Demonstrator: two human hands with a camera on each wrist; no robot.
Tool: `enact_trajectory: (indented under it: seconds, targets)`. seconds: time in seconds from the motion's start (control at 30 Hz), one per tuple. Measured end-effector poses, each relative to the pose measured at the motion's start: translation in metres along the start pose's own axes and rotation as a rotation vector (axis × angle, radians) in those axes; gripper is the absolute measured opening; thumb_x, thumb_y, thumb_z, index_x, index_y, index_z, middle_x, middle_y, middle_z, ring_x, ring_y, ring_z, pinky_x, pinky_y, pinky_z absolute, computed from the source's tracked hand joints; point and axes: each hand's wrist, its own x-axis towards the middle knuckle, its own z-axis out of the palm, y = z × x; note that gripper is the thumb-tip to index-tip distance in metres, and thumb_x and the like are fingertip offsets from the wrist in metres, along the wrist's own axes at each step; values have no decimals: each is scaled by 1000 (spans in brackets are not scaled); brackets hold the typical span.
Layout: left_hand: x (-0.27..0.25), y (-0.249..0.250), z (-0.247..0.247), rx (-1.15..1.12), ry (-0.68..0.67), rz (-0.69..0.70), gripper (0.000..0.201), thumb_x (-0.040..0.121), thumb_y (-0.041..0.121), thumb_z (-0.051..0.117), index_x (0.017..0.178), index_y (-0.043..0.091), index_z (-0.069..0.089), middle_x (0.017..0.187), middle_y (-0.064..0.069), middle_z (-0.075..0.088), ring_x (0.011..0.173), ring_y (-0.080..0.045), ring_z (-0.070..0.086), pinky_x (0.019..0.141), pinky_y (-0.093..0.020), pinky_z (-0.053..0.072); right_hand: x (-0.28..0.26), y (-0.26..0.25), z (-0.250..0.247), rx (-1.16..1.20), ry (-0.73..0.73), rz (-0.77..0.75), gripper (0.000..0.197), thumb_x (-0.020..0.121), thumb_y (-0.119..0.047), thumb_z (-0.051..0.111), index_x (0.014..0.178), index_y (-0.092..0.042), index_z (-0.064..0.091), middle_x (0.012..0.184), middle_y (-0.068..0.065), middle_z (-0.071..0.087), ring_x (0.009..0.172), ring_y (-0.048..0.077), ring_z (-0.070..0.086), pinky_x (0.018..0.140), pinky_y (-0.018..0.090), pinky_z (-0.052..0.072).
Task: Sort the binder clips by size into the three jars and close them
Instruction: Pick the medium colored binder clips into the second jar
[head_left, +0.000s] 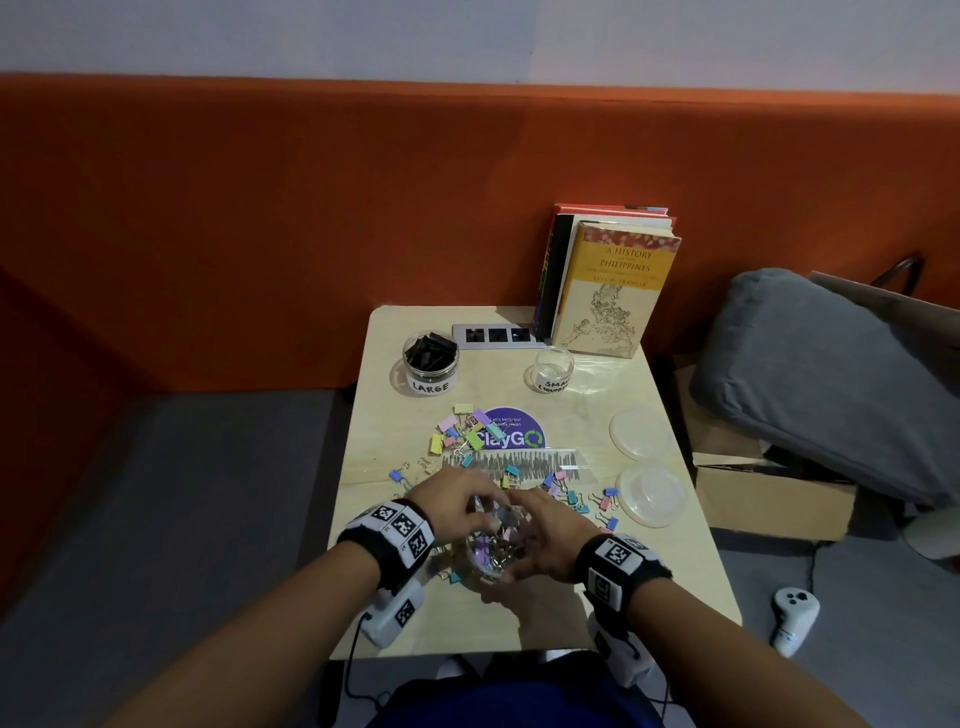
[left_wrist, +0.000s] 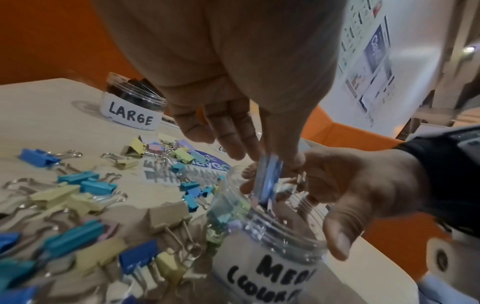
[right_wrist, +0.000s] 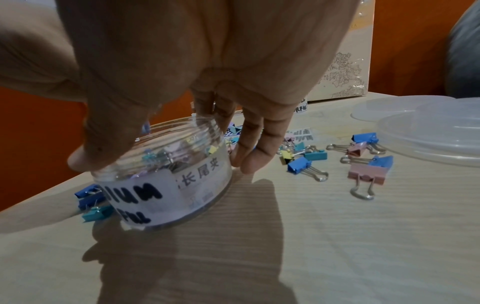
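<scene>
The clear jar labelled medium (head_left: 491, 558) stands near the table's front edge, open and partly filled with coloured clips. My right hand (head_left: 540, 535) grips its rim, thumb on the near side and fingers on the far side (right_wrist: 246, 156). My left hand (left_wrist: 270, 156) hovers over the jar mouth (left_wrist: 285, 222) and pinches a blue binder clip (left_wrist: 267, 181) that hangs into the opening. Loose coloured clips (head_left: 467, 436) lie scattered around the jar (right_wrist: 166, 185). The large jar (head_left: 431, 358) holds black clips. The small jar (head_left: 555, 366) looks empty.
Two clear lids (head_left: 641, 434) (head_left: 652, 496) lie at the table's right edge. Books (head_left: 608, 291) and a socket strip (head_left: 493, 335) stand at the back. A round purple sticker (head_left: 514, 428) and a printed strip are on the tabletop. A cardboard box (head_left: 769, 493) sits right of the table.
</scene>
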Motion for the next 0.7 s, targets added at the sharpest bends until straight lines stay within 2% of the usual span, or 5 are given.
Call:
enact_trajectory:
  seconds: [0.17,0.33,0.43,0.6,0.7]
  targets:
    - [-3,-9,3,33,113,-98,20,100,24,52,114,23,67,117,3,61,105,-15,54,97,-35,46,-2,-1,0,-26,-6,4,109,66,-45,87,153,-27,23,152,-1,31,135,22,38,111,35,36]
    - [-11,-37,-1,178,90,-320,15,94,19,53,97,29,64,109,5,65,101,-17,61,88,-34,52,-3,-2,-1,-17,-8,10,110,66,-45,87,153,-29,22,154,-2,30,137,23,38,112,37,36]
    - [-13,-44,4,292,14,-345,20,92,24,56,108,30,66,119,5,60,108,-19,59,90,-35,51,-3,-2,-1,-10,-12,16,110,66,-45,87,153,-29,22,154,-2,30,137,23,37,112,37,36]
    - [-7,-43,20,467,-55,-322,39,90,48,59,123,28,60,121,2,59,111,-21,57,88,-35,49,-3,-2,0,-10,-4,27,110,65,-45,87,153,-29,22,154,-3,30,136,22,39,111,36,37]
    - [-2,-40,29,572,-84,-332,42,91,50,57,126,26,57,124,0,57,115,-23,55,93,-38,45,-4,-2,2,0,1,34,110,65,-46,88,152,-31,22,153,-3,31,136,23,39,111,38,37]
